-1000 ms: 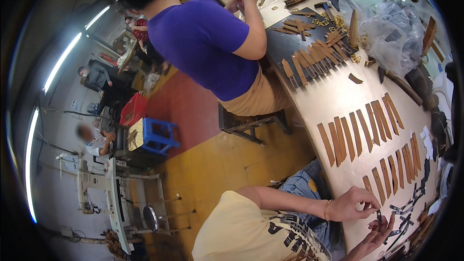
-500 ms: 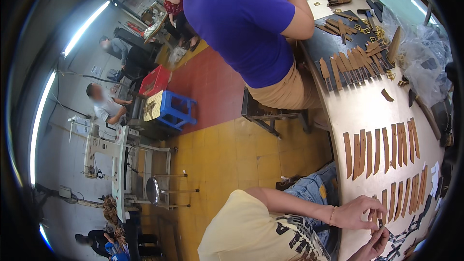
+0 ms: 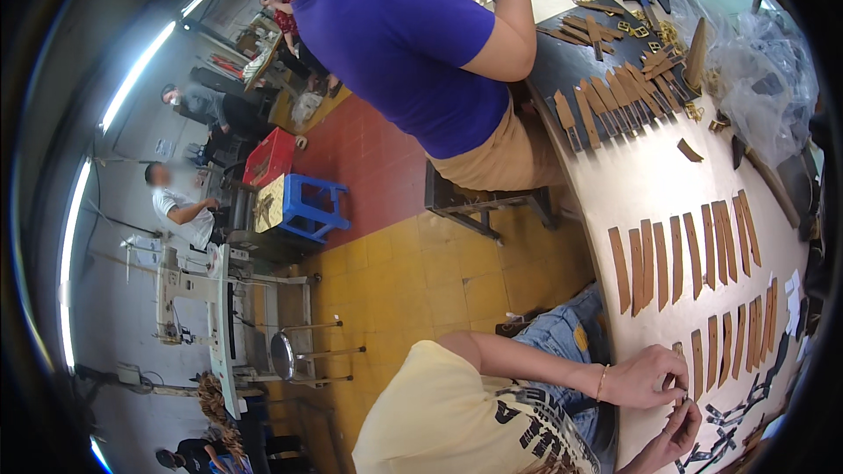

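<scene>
Over the near end of the work table (image 3: 645,202), my left hand (image 3: 645,377) is closed in a pinch, with a thin bracelet at its wrist. Close below it, my right hand (image 3: 672,439) is also closed, fingertips almost meeting the left's. What they pinch is small and mostly hidden by the fingers. Just beyond my left fingers shows the tip of a brown leather strip (image 3: 678,349). Beside it runs a row of similar leather strips (image 3: 727,349), and a second row of strips (image 3: 676,256) lies farther up. Black strap pieces (image 3: 724,417) are scattered right of my right hand.
A co-worker in a purple shirt (image 3: 404,53) sits farther along the table. Near them lie pointed leather tabs (image 3: 619,96), gold buckles (image 3: 663,33), a hammer (image 3: 645,10) and clear plastic bags (image 3: 760,79). Leftward stand a blue stool (image 3: 312,202) and a sewing machine (image 3: 180,290).
The view has shifted slightly, so the table and co-worker appear farther left. My hands stay together, fingers still pinched. The co-worker's hands now show more, holding something reddish.
</scene>
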The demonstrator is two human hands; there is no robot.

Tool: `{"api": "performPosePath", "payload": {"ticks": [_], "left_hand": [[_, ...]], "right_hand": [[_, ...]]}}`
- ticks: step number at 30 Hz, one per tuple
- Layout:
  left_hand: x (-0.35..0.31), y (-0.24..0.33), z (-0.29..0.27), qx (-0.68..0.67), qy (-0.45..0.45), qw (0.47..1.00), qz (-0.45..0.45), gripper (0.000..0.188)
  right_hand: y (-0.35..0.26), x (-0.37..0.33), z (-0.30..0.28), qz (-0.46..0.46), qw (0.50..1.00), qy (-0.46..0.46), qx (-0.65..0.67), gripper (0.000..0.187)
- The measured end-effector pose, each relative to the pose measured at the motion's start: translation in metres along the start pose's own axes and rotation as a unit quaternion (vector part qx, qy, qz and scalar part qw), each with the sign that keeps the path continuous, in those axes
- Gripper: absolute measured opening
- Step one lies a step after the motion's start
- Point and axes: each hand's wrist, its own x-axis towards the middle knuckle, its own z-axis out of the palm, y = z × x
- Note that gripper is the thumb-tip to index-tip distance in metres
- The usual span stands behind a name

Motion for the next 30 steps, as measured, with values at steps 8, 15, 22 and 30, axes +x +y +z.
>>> {"api": "performPosePath", "payload": {"ticks": [8,15,22,30], "left_hand": [[0.0,0.003,-0.012,0.001,-0.034,0.994,-0.1,0.009],[0.007,-0.005,-0.009,0.093,-0.053,0.984,-0.142,0.006],[0.024,-0.003,-0.016,0.087,-0.038,0.964,-0.246,0.009],[0.033,-0.013,-0.022,0.222,-0.006,0.949,-0.223,0.009]], "right_hand": [[-0.029,-0.007,0.009,0.006,0.998,-0.033,-0.061,0.008],[-0.035,-0.005,0.016,0.111,0.993,-0.007,0.026,0.011],[-0.038,0.013,0.032,0.097,0.995,0.022,-0.007,0.008],[-0.031,0.021,0.048,0.112,0.991,-0.001,-0.077,0.009]]}}
